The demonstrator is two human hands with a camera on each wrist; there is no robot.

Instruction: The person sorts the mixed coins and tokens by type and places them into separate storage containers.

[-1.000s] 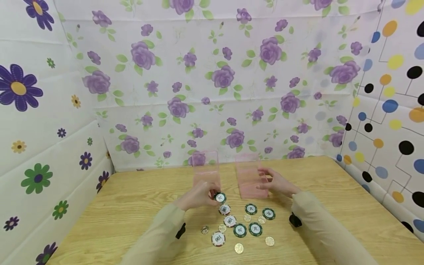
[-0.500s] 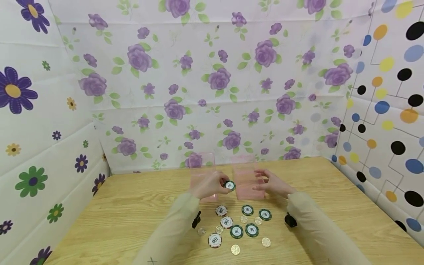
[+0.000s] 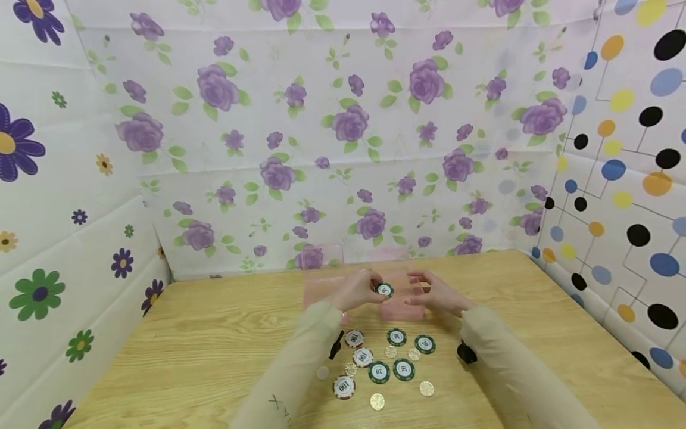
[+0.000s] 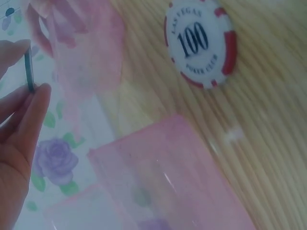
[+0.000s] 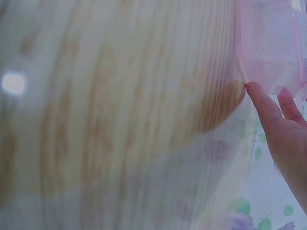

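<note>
Shifted rightward since the earlier frame, the left hand (image 3: 358, 290) pinches a green 20 chip (image 3: 384, 290) by its rim, likely keeping its face uncovered. From left: one pink box (image 3: 316, 292); nearer, loose chips (image 3: 362, 357) and gold coins (image 3: 377, 401) lying flat; the held chip, above or before the right pink box (image 3: 402, 311), I cannot tell; the right hand (image 3: 440, 294), fingers spread, touching that box, perhaps steadying it.
</note>
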